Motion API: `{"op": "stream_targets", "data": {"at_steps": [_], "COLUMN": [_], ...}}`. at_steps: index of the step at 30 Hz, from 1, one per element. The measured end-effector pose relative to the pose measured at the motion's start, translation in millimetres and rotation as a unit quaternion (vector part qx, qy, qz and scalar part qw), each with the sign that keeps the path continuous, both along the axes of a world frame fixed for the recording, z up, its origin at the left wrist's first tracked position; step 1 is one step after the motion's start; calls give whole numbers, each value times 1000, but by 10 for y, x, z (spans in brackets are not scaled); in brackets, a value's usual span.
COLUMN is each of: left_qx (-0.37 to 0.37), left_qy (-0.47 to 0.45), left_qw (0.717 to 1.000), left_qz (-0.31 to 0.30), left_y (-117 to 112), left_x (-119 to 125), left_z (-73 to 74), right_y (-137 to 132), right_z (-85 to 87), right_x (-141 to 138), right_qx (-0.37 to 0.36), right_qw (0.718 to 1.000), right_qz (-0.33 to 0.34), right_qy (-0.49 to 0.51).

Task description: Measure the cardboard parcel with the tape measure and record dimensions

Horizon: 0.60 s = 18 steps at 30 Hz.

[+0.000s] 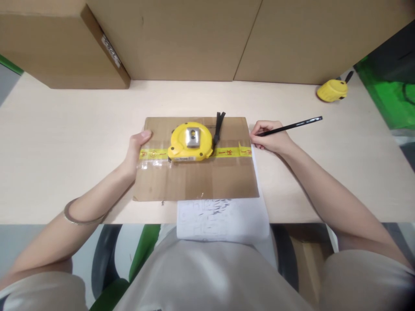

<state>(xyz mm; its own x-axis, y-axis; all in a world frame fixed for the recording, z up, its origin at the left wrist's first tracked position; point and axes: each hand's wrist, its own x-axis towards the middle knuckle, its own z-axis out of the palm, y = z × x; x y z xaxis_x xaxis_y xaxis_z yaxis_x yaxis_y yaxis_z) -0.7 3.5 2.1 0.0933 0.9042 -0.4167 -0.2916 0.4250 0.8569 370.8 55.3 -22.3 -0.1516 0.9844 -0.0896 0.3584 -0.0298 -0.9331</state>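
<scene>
In the head view a taped cardboard box (168,181) lies in front of me on the table. A yellow tape measure (181,140) with a metal clip and a black wrist strap rests on top of it. My left hand (134,149) grips the box's left edge, thumb over the top and the other fingers hidden. A slim black pencil (295,125) is pinched in my right hand (267,136), beside the box's right edge. Its tip end is hidden by the fingers. Under the box lies a printed sheet of paper (223,220), hanging over the table's front edge.
Large cardboard boxes (181,39) line the back of the table (65,142), with another carton (58,47) at the back left. A second yellow tape measure (332,90) sits at the far right. A black chair armrest (105,259) is below the front edge.
</scene>
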Motion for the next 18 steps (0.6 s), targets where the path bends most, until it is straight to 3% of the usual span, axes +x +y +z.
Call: {"op": "stream_targets", "data": {"at_steps": [9,18], "left_qx": [-20,12], "left_qy": [34,43], "left_qw": [999,999], "left_qz": [33,28], "left_y": [-63,-27], "left_x": [73,34], "left_z": [137,75], "right_y": [14,22], "right_z": [-27,-34], "right_x": [24,33], "right_qx": [0,6], "right_qw": [1000,1000], "right_qz": [15,10], "right_qy": [0,-3]}}
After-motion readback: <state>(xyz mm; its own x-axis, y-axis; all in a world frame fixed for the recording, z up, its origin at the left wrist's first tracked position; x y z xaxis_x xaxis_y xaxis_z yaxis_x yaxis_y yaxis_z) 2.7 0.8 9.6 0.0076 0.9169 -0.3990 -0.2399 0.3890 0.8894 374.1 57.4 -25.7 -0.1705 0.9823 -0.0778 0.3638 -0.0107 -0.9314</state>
